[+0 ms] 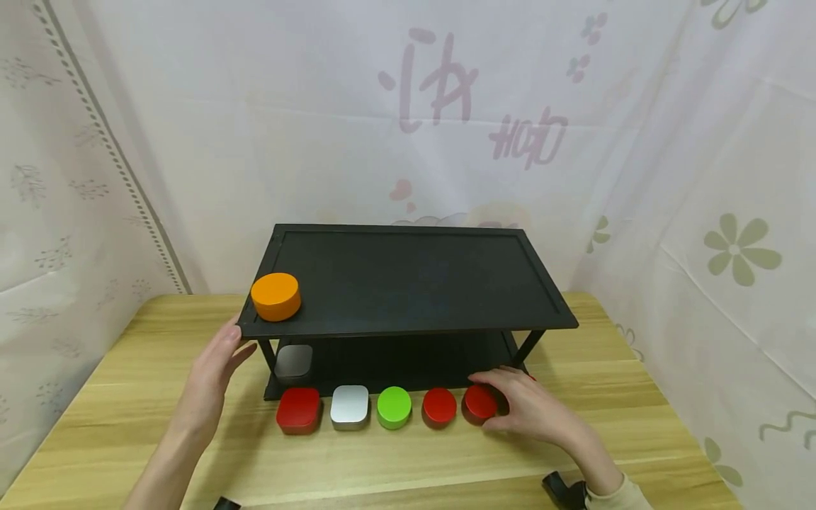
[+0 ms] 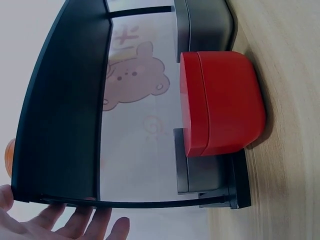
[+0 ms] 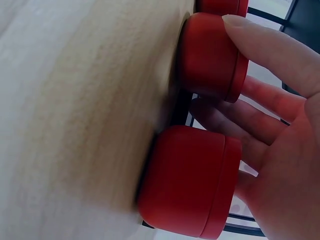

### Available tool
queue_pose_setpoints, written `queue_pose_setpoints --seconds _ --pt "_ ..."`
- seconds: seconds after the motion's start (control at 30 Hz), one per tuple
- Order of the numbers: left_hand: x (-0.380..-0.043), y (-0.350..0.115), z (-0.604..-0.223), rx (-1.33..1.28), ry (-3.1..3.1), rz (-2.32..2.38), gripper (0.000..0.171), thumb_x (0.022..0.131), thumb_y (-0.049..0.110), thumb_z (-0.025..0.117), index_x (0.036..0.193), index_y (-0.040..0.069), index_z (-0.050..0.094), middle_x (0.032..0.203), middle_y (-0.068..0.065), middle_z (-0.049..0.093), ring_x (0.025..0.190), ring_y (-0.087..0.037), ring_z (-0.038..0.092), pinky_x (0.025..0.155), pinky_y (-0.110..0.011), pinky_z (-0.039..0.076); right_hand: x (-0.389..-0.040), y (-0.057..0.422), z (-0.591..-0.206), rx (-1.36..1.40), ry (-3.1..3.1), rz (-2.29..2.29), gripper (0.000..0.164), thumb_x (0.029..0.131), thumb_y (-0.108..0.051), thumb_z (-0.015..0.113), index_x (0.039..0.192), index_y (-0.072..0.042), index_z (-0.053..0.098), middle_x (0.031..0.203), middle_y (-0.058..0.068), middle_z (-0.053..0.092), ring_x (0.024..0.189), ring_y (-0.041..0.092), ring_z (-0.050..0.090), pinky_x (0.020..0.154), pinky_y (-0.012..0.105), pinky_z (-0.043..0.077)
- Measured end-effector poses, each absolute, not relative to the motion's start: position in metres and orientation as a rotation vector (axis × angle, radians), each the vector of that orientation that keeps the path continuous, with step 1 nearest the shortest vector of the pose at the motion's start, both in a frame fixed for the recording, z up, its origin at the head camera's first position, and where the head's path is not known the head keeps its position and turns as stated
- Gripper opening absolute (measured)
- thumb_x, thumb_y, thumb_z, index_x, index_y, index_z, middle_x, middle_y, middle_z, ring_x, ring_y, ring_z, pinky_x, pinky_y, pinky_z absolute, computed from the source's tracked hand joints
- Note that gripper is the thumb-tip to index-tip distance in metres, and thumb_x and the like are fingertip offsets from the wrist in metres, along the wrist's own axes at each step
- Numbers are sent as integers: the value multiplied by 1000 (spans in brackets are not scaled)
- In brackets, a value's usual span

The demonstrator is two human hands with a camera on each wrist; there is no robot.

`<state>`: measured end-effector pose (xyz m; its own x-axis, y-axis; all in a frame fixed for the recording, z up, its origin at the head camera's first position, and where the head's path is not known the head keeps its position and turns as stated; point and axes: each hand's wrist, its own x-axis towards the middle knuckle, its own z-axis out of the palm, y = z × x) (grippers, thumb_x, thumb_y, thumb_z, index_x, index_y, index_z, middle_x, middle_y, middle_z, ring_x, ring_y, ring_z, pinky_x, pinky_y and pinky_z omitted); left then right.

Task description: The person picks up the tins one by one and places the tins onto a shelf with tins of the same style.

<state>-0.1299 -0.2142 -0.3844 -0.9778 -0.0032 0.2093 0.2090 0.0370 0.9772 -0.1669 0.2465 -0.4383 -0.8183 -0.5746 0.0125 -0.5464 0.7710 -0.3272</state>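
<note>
My left hand [image 1: 207, 372] holds the left front corner of a black two-tier shelf [image 1: 408, 280]; in the left wrist view its fingertips meet the side rail. My right hand [image 1: 535, 407] grips a round red tin [image 1: 480, 404] standing on the table before the shelf. In the right wrist view the thumb lies against this tin's lid, with fingers around its far side. Another red tin [image 3: 187, 180] stands close beside that hand, mostly covered by it in the head view. To the left sits one more round red tin [image 1: 439, 407].
An orange round tin [image 1: 276, 296] stands on the top tier's left front corner. A grey square tin [image 1: 294, 363] is on the lower tier's left end. Along the shelf's front stand a red square tin [image 1: 299, 409], a silver square tin [image 1: 349, 406] and a green round tin [image 1: 394, 407].
</note>
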Motion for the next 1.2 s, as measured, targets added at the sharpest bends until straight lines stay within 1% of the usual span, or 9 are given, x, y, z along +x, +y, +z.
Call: queue_pose_setpoints --seconds 0.33,0.43,0.67,0.97,1.2 --pt "-130 -215 -386 -212 -2149 -2074 45 104 28 27 146 14 35 146 8 39 123 0 43 96 -12 37 -167 246 -440 -917 2881 -457 61 70 -41 81 124 -24 58 117 -15 61 107 13 56 92 40 49" --pt "-130 -215 -385 -210 -2152 -2069 45 104 28 27 147 15 35 146 8 39 123 0 43 96 -11 37 -167 245 -440 -918 2880 -470 59 70 -40 81 123 -25 59 116 -15 62 106 11 56 92 39 49" --pt "-130 -215 -384 -214 -2158 -2077 45 104 28 27 147 15 35 146 8 39 123 0 43 96 -12 37 -167 246 -440 -922 2889 -474 58 70 -39 81 122 -25 59 115 -16 61 106 11 56 89 37 50" --pt "-131 -215 -382 -188 -2181 -2095 46 104 32 28 147 17 34 148 7 36 123 0 42 96 -12 37 -166 247 -439 -896 2892 -513 57 71 -40 80 122 -29 58 114 -20 59 101 5 55 84 28 51" --pt "-129 -215 -381 -199 -2157 -2122 46 104 30 28 147 16 34 146 6 38 123 0 41 96 -13 38 -167 246 -436 -895 2875 -607 57 72 -36 80 123 -25 58 116 -17 60 98 3 56 81 23 52"
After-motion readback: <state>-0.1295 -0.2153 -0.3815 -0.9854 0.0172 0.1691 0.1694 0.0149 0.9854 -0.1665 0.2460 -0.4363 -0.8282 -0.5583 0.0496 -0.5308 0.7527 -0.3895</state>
